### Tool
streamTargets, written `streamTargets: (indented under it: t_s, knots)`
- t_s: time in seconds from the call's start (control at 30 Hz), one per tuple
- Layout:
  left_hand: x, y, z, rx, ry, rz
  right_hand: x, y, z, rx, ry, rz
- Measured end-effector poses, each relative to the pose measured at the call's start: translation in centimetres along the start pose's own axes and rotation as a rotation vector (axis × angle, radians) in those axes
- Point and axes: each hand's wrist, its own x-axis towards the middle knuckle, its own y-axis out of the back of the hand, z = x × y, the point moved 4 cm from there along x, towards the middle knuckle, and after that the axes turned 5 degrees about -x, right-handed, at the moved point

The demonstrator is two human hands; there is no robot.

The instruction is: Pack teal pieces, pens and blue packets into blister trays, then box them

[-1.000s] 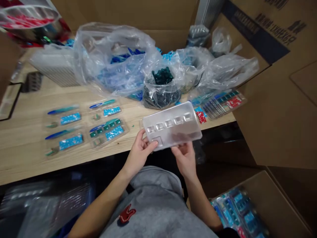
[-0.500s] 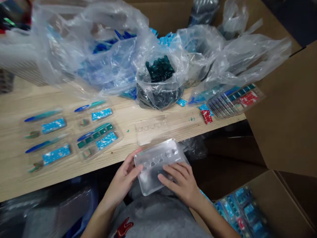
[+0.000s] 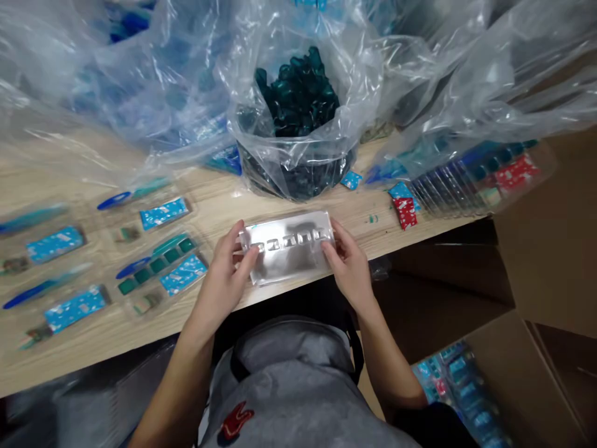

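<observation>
A clear plastic blister tray [image 3: 291, 258] with a row of small square hollows lies at the table's front edge, held between both hands. My left hand [image 3: 228, 267] grips its left end, the thumb on top near the first hollow. On the right end sits my right hand [image 3: 347, 261], its thumb on the tray's face and its fingers around the edge. To the left stand filled clear trays, one with a row of green squares [image 3: 156, 264] and a blue patterned packet [image 3: 183, 274]. Another blue packet [image 3: 163, 213] lies in the tray behind it.
A clear bag of dark green pieces [image 3: 298, 99] stands behind the tray. Loose red [image 3: 405, 213] and blue packets lie to the right, beside a stack of filled trays [image 3: 466, 180]. A cardboard box [image 3: 522, 367] of filled packs sits low at the right.
The tray has come down from above the table, was brought close to my body, and now lies flatter at the table edge. My right hand moved from its face to its right end.
</observation>
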Motion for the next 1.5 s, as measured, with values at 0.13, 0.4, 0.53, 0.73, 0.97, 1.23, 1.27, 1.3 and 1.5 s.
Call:
streamTargets:
  t_s: [0.13, 0.4, 0.53, 0.73, 0.97, 1.23, 1.27, 1.3, 1.5]
  knots:
    - [0.6, 0.2, -1.2, 0.215, -0.049, 0.015, 0.8, -0.1, -0.4, -0.28, 0.101, 0.025]
    - [3.4, 1.7, 7.6, 0.253, -0.446, 0.071, 0.4, -0.2, -0.1, -0.457, 0.234, 0.049]
    - [9.1, 0.1, 16.8, 0.33, -0.719, 0.058, 0.0, 0.6, -0.2, -0.326, 0.283, 0.126]
    - [17.2, -3.8, 18.0, 0.62, -0.593, -0.214, -1.4, 2.3, -1.8, -0.255, 0.384, 0.194]
    - [16.2, -2.9, 17.6, 0.553, -0.654, -0.213, -1.2, 3.5, -3.3, -0.207, 0.438, 0.187]
    - [15.0, -0.5, 18.7, -0.034, -0.506, -0.234, 0.9, 1.0, -6.4, 0.47, 0.144, -0.126]
    - [14.4, -0.3, 18.5, -0.107, -0.474, -0.251, 1.4, 0.3, -7.2, 0.594, 0.106, -0.203]
    - [13.5, -0.1, 18.1, -0.165, -0.45, -0.271, 2.0, -0.5, -8.1, 0.709, 0.075, -0.28]
    - [4.4, 1.1, 14.1, -0.139, -0.503, -0.271, 2.9, -4.0, -12.2, 1.046, -0.104, -0.59]
